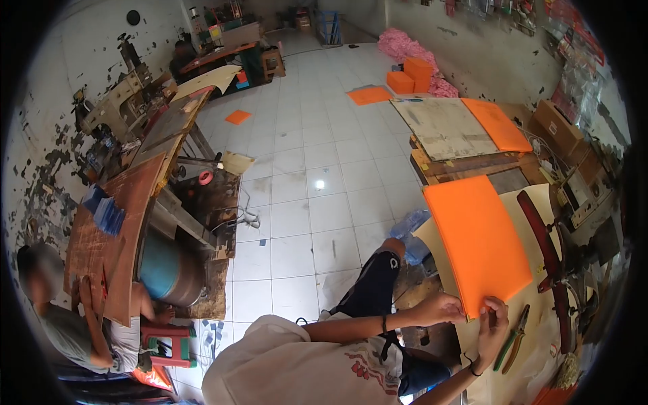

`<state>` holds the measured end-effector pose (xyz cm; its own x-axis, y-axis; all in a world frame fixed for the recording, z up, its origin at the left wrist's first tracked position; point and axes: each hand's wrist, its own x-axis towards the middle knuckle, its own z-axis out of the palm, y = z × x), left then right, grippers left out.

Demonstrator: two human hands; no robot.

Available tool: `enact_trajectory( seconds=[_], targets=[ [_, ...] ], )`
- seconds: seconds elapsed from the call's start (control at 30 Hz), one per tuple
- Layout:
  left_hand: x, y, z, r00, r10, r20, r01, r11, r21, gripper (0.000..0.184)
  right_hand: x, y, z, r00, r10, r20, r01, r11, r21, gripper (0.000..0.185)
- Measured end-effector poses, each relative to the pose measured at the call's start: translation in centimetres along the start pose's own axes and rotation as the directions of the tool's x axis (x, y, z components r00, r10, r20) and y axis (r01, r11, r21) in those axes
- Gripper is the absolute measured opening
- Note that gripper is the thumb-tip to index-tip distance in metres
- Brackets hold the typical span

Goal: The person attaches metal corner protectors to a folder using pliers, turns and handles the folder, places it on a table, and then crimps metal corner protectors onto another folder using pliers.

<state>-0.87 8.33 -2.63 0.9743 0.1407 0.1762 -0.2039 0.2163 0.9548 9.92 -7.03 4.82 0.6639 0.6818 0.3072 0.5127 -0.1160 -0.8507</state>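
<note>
A large orange panel (476,236) lies on the cream-covered table (432,246) in front of me. My left hand (442,309) is at its near left corner, with bent fingers closed on the edge. My right hand (494,318) is at the near edge, to the right of the left one, its thumb and fingers curled at the orange border. Any small thing between the fingertips is too small to make out. Pliers or cutters (513,339) with green and orange-brown handles lie on the cream surface just right of my right hand.
Another person (74,317) sits at a brown worktable (118,202) on the left. A grey board (442,128) and an orange sheet (496,125) lie on the farther table. Orange blocks (410,75) and a pink pile (405,46) stand beyond. A dark red curved frame (540,226) lies right.
</note>
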Motion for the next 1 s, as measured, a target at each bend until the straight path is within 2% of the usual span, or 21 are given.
enact_trajectory(
  seconds=[0.03,0.1,0.23,0.37,0.4,0.47,0.57,0.67,0.77,0.87,0.9,1.0],
  targets=[
    [0.2,-0.2,0.8,0.999,0.048,-0.024,-0.049,0.996,-0.068,0.014,0.1,0.0,0.1,1.0,0.005,-0.001,-0.005,1.0,0.018,0.013],
    [0.3,-0.2,1.4,1.0,-0.003,-0.01,0.002,0.995,-0.098,0.013,0.0,-0.1,0.1,1.0,0.025,-0.002,-0.025,0.999,0.048,0.013],
    [0.7,-0.7,1.3,1.0,-0.007,0.017,0.009,0.99,-0.14,0.017,0.1,0.3,-0.3,1.0,-0.002,0.007,0.002,0.999,-0.043,0.016],
    [0.7,-0.5,1.1,0.997,-0.063,0.038,0.067,0.991,-0.12,0.019,-0.1,1.0,-0.2,0.999,0.043,-0.007,-0.042,0.997,0.058,0.014],
    [0.5,0.1,0.9,0.998,-0.061,0.027,0.062,0.997,-0.05,0.019,-0.2,0.9,-0.1,0.998,0.065,-0.015,-0.063,0.994,0.095,0.012],
    [0.4,0.9,0.9,0.999,-0.052,0.014,0.051,0.995,0.085,0.019,-0.3,0.6,-0.3,0.998,0.062,-0.008,-0.061,0.997,0.055,0.012],
    [0.6,-1.7,1.8,0.993,0.066,-0.102,-0.07,0.997,-0.04,0.018,0.0,0.1,-0.4,0.999,0.044,0.004,-0.044,0.999,-0.006,0.012],
    [0.5,-0.5,1.0,0.999,-0.037,0.006,0.036,0.996,0.084,0.018,-0.1,-0.2,-0.2,0.999,0.041,0.001,-0.041,0.999,0.006,0.012],
    [0.3,-0.6,0.7,0.999,-0.05,0.019,0.051,0.998,-0.047,0.024,-0.1,-0.6,-0.3,1.0,0.021,-0.004,-0.021,1.0,0.001,0.012],
    [0.3,0.8,0.2,0.991,-0.132,-0.023,0.132,0.991,-0.012,0.025,-0.1,-0.7,-0.3,0.999,0.033,-0.013,-0.033,0.999,0.006,0.012],
    [0.4,0.5,0.0,0.986,-0.165,-0.026,0.164,0.985,-0.05,0.026,-0.2,-0.6,-0.3,0.999,0.045,-0.015,-0.045,0.999,0.012,0.012],
    [0.5,0.5,-0.6,0.997,-0.078,-0.008,0.077,0.992,-0.103,0.028,-0.3,-0.5,-0.1,0.998,0.059,-0.028,-0.057,0.995,0.079,0.012]
  ],
)
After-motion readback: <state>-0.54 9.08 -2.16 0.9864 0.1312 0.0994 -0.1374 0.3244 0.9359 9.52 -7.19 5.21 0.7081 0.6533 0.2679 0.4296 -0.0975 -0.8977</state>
